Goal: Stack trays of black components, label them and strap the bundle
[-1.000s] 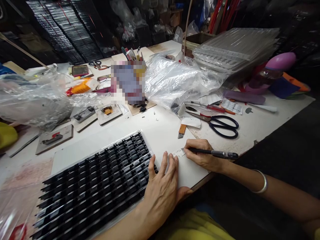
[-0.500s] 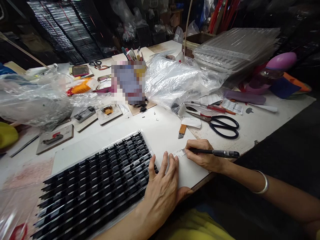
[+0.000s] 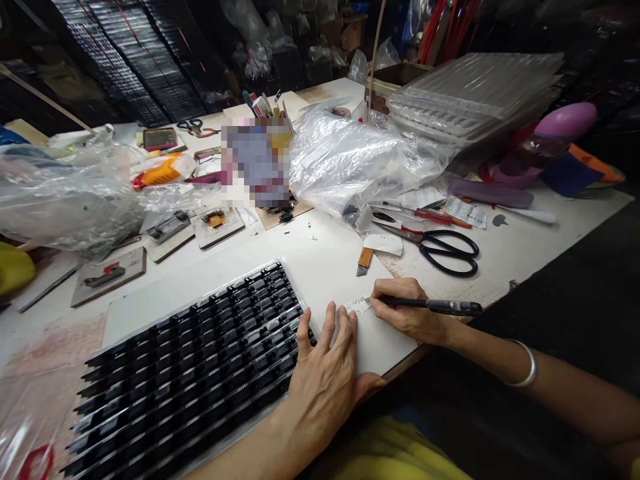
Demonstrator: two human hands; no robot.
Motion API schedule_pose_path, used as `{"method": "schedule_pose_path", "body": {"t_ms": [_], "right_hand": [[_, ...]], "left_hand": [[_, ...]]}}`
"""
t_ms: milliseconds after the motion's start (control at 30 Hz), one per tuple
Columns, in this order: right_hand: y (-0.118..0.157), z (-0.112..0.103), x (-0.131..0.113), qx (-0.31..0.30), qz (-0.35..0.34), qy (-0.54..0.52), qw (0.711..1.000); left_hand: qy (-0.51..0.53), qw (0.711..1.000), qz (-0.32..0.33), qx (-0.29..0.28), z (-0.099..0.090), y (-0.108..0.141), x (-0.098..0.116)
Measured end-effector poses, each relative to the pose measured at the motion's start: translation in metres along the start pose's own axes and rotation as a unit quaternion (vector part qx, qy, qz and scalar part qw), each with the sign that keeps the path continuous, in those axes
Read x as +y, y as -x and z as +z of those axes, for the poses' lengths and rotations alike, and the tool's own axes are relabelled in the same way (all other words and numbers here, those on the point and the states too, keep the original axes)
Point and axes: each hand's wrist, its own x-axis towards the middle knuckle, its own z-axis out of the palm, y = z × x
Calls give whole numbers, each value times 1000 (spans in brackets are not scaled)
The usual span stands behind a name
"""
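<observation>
My right hand (image 3: 407,310) is closed round a black pen (image 3: 450,306), whose tip rests on a small white slip (image 3: 357,305) with handwriting. My left hand (image 3: 327,367) lies with its fingers apart, fingertips at the slip's lower left edge and thumb at the table's front edge. Left of it is a clear tray (image 3: 200,353) filled with rows of small black parts; the hand overlaps the tray's right edge. The slip lies on a pale board on the white table (image 3: 505,260).
Black-handled scissors (image 3: 447,253) and an orange cutter (image 3: 365,261) lie beyond my right hand. Farther back are crumpled clear plastic (image 3: 360,160), stacked clear trays (image 3: 475,100) and a pink bottle (image 3: 563,123). Small blocks (image 3: 110,275) stand at the left.
The top end of the pen has shifted very slightly to the right. My left hand has stayed in the same place.
</observation>
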Motion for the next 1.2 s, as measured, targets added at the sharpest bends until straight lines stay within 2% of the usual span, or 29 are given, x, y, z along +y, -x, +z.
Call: {"method": "schedule_pose_path", "body": {"t_ms": [500,633,733,800,867,967,1200], "right_hand": [[2,0,2,0,1,-2,1000],[-1,-3,2,-11,55,-91,994],[-3,-5,1,37,119,-161,979],[-3,-4,-3,86,119,-164,976],[-2,-2,-8,107,98,-159,977],[1,4,-16,82,74,-149,983],[3,13,-18,-6,90,-97,991]], "left_hand": [[-2,1000,0,12,-1,-2,-1],[-1,1000,-2,14,0,-1,-1],[-1,1000,-5,12,1,0,-1],[0,1000,-8,10,0,0,0],[2,1000,-13,6,-1,0,0],[4,1000,-21,-2,-2,-1,1],[-5,1000,-11,-1,-2,2,0]]}}
